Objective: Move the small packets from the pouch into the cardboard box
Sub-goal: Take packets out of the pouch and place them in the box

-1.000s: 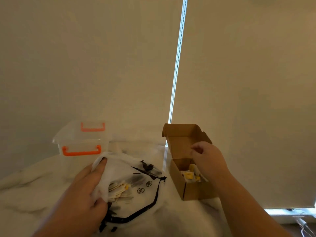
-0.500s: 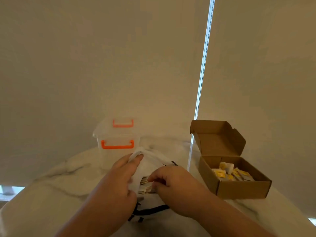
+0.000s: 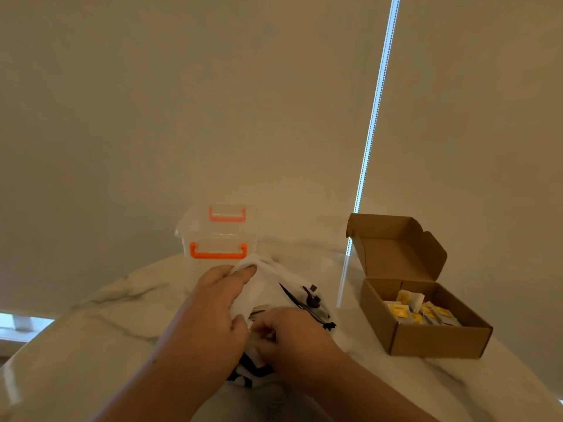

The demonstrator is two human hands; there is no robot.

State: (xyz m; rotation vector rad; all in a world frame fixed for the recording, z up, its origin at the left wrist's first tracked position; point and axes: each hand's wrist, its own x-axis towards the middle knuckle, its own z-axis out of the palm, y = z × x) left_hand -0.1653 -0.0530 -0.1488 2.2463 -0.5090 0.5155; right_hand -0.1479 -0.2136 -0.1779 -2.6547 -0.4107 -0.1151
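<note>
A white pouch point(image 3: 268, 281) with a black zip and trim lies on the marble table in front of me. My left hand point(image 3: 213, 309) grips its upper flap, thumb under the fabric and fingers over it, holding the mouth apart. My right hand point(image 3: 292, 336) reaches into the mouth with curled fingertips pinching at the small packets point(image 3: 259, 310) inside; most of them are hidden by the hands. To the right stands the open cardboard box point(image 3: 432, 342), lid up, with several yellow-and-white packets point(image 3: 420, 312) lying in it.
A clear plastic container point(image 3: 217, 239) with orange latches stands just behind the pouch. The marble table point(image 3: 100, 339) curves away at the left. A roller blind with a bright gap and bead chain point(image 3: 368, 147) hangs behind the box.
My right hand left the cardboard box, crossed left to the pouch and dug into its mouth. My left hand kept holding the flap. The view swung left.
</note>
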